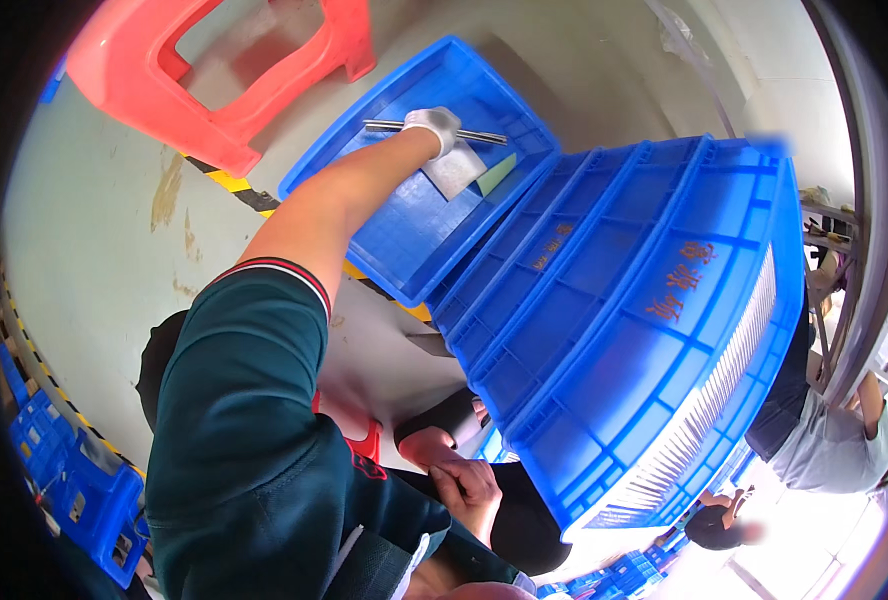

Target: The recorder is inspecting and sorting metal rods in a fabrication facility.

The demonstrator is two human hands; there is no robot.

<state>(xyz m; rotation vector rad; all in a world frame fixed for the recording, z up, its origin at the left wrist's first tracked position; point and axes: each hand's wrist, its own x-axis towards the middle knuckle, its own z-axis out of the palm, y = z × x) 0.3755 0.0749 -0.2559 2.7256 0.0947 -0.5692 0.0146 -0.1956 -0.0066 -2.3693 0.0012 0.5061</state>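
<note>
In the blue bin [404, 240] at twelve o'clock, beside a pale pad [453, 174], the gloved left hand [434, 128] is closed round slim rods [484, 136], probably stiff, slick and best gripped mid-length, while I cannot tell the right hand's state.

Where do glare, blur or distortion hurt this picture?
Head view: glare whites out the lower right; a blurred patch hides the upper-right corner of the stacked blue crates, their edges bowed; the rim falls black; the gloved hand reads fairly clearly.
</note>
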